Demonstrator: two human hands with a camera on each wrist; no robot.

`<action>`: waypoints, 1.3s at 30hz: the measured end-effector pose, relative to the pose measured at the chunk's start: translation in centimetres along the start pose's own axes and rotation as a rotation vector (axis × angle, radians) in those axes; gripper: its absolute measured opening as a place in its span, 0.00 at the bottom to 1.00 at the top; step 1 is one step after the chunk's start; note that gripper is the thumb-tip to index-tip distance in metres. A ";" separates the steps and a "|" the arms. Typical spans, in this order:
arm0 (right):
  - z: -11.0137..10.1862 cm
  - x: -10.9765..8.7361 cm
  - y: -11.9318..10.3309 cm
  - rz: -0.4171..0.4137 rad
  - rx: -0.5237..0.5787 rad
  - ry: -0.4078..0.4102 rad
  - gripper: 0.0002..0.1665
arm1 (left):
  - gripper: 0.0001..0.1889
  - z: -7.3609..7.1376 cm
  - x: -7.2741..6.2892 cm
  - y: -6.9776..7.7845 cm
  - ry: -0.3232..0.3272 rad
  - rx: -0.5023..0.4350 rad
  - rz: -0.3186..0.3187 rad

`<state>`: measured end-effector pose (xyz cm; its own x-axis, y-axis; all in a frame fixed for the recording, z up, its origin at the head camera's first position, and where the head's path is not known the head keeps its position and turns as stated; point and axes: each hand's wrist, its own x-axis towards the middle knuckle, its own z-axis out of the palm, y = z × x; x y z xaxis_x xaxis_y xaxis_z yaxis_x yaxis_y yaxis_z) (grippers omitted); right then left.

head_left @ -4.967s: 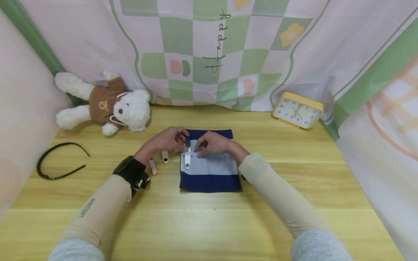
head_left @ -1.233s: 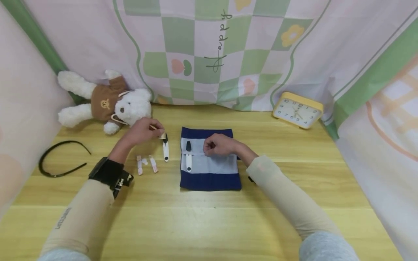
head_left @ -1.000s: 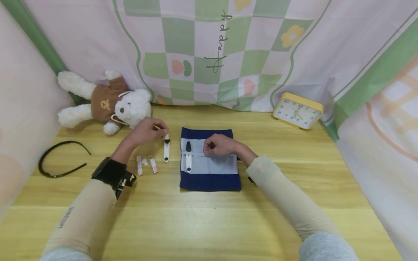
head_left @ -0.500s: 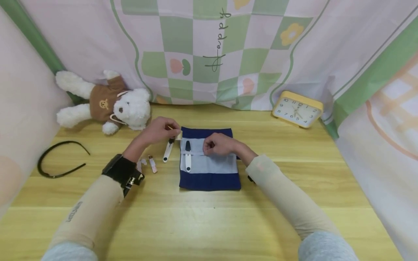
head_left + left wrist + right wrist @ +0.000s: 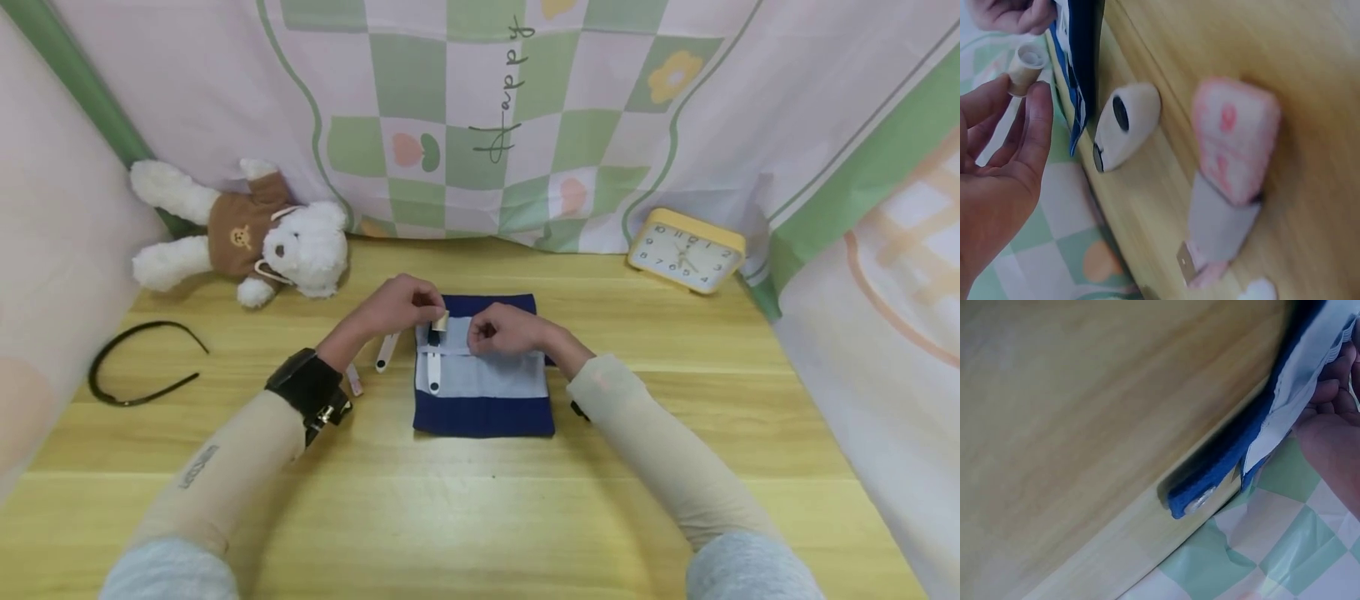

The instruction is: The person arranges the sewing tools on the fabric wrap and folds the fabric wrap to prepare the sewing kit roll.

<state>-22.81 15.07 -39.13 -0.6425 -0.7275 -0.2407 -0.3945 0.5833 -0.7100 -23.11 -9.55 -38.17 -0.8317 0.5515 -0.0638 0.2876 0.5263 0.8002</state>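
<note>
My left hand (image 5: 405, 304) pinches a small cream thread spool (image 5: 1025, 69) between thumb and fingertips, over the upper left of a navy and light-grey cloth pouch (image 5: 483, 417). Just below the spool, a white-handled tool (image 5: 434, 375) with a black upper part lies under the pouch's pale elastic band (image 5: 453, 352). With curled fingers, my right hand (image 5: 506, 329) pinches that band near the pouch's middle; the right wrist view shows the fingers at the ribbed edge. A second white tool (image 5: 386, 354) lies left of the pouch, partly hidden by the left hand.
Beside the left wrist lies a small pink-and-white piece (image 5: 354, 380). A black headband (image 5: 101, 358) is at the far left, a plush bear (image 5: 240, 237) at the back left, a yellow clock (image 5: 684, 252) at the back right. A snap tab (image 5: 1194, 497) juts from the pouch.
The left hand lets go of the tool under the band, takes the spool from the left and carries it right, over the pouch. The second white tool has tilted. The right hand stays at the band.
</note>
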 end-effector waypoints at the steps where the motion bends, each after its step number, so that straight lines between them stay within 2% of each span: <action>1: 0.0 0.0 -0.1 0.002 0.001 0.002 0.08 | 0.07 0.1 0.2 0.0 0.001 0.003 0.001; 7: -0.1 0.0 0.0 -0.011 0.000 0.012 0.07 | 0.07 0.7 1.0 0.2 0.010 0.019 0.017; 13: -0.4 -0.1 0.0 -0.014 0.006 0.014 0.08 | 0.07 1.4 1.7 0.4 -0.017 0.036 0.010; 18: -0.4 -0.1 -0.1 -0.016 0.015 0.002 0.08 | 0.06 1.8 1.7 0.2 -0.025 0.074 0.011; 29: -0.4 -0.2 -0.3 -0.010 0.093 -0.022 0.09 | 0.05 2.3 1.8 0.5 -0.069 0.085 0.028; 39: -0.5 -0.1 -0.4 0.000 0.102 -0.026 0.08 | 0.05 2.4 1.8 0.4 -0.094 0.086 0.039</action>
<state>-22.90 15.12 -38.48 -0.6250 -0.7371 -0.2569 -0.3244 0.5446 -0.7734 -23.30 -6.79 -39.39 -0.7723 0.6285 -0.0924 0.3618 0.5548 0.7492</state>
